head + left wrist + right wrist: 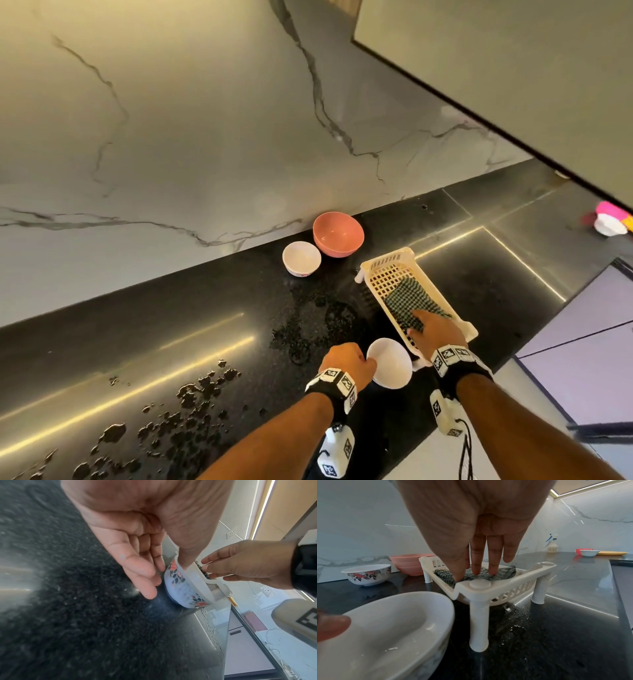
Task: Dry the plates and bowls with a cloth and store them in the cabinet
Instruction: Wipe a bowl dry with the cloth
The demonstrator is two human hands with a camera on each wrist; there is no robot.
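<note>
Left hand [346,359] grip pinched on white bowl [390,363] rim; right hand [435,330] fingers straight on checked cloth [407,301] in rack [383,260].

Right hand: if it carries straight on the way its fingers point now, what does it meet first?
The checked cloth in the white rack. The right hand points down into it, fingertips seemingly at the fabric already, though contact is hard to confirm.
</note>
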